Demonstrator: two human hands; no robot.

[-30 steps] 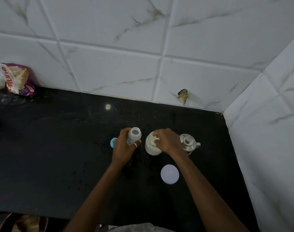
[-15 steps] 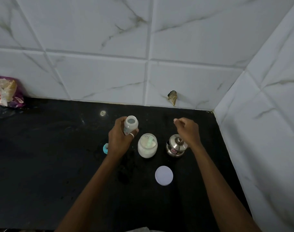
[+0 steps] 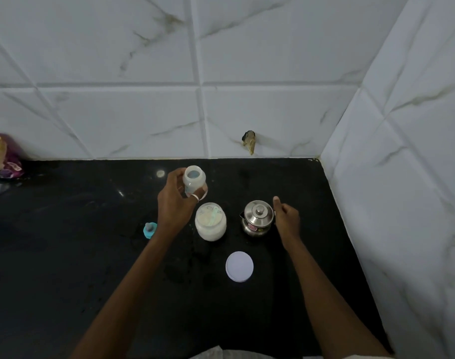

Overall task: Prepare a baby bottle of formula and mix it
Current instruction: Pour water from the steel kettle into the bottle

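My left hand [image 3: 173, 207] is shut on a small translucent baby bottle [image 3: 194, 181] with no cap, held upright above the black counter [image 3: 65, 255]. Just to its right stands an open jar of white formula powder [image 3: 210, 224] with a scoop lying inside. The jar's white lid [image 3: 239, 266] lies flat in front of it. A lidded steel pot [image 3: 257, 218] stands right of the jar. My right hand [image 3: 287, 220] is against the pot's right side, fingers curled where its handle is hidden and thumb raised. The blue bottle teat cap [image 3: 150, 230] sits left of my left wrist.
White marble-look tiled walls close the counter at the back and on the right, forming a corner [image 3: 319, 158]. A purple food packet [image 3: 1, 156] leans against the back wall at far left. A chipped hole [image 3: 249, 141] marks the back wall.
My right hand left the formula jar, passed over the steel pot and dropped to the pot's right side. My left hand kept the bottle, raising it slightly.
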